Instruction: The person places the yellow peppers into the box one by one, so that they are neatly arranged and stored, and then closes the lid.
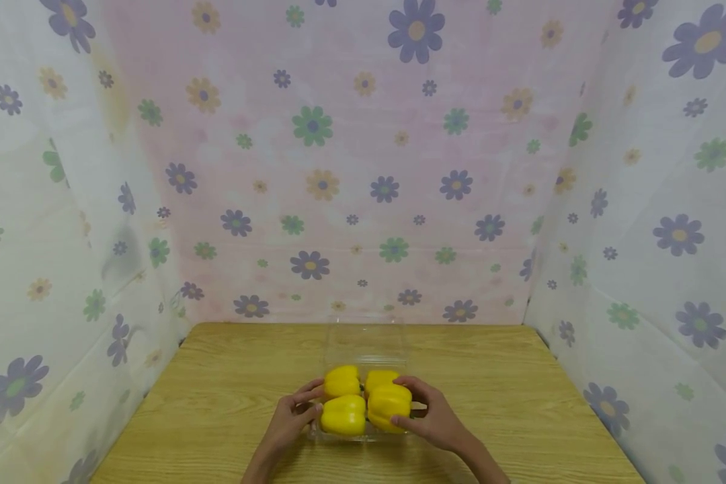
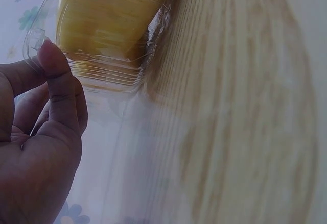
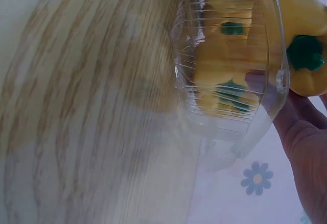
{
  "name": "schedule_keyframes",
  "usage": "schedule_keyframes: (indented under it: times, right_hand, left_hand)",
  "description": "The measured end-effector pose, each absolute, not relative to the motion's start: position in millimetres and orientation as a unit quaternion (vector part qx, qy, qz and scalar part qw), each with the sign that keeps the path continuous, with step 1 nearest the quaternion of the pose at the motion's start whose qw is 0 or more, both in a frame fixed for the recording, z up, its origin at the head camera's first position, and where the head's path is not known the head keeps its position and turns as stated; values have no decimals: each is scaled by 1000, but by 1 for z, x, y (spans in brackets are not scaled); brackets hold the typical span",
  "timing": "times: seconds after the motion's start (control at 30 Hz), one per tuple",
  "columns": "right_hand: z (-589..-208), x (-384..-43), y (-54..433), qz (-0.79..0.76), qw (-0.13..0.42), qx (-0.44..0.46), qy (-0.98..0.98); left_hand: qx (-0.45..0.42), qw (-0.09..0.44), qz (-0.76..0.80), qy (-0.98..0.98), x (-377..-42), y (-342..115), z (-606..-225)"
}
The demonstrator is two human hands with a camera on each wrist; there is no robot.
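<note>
A clear plastic clamshell box stands on the table with several yellow bell peppers in and over it. My left hand is at its left side; in the left wrist view the thumb and finger of that hand pinch the rim, beside a yellow pepper seen through the wall. My right hand grips the front right bell pepper. The right wrist view shows this pepper, green stem outward, above the box rim, while other peppers lie inside behind the ribbed wall.
The box's transparent lid is folded back, away from me. Wood-grain tabletop surrounds the box. Flower-print cloth hangs behind the table and along both sides.
</note>
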State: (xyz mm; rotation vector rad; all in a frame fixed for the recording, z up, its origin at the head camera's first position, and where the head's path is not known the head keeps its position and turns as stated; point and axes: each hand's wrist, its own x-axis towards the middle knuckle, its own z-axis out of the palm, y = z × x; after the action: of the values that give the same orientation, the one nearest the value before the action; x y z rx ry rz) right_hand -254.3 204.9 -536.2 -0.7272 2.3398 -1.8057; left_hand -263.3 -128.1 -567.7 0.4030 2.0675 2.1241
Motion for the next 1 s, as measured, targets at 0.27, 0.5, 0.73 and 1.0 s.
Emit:
schedule_keyframes:
  times: [0.27,0.5,0.73,1.0]
  right_hand:
    - [-528,-251,208,-563,68,-236,789]
    - [-530,-252,207,-550,76,-239,797]
    - [-528,-251,204,-525,85,-248,810]
    - [-520,-253,201,-517,107,-237,815]
  left_hand:
    - [154,67,706,688,-266,-128,-569]
    - [145,69,698,698,-266,-129,-571]
    - [137,75,702,694,-265,-131,-573]
    - [135,78,703,694,-265,-130,-571]
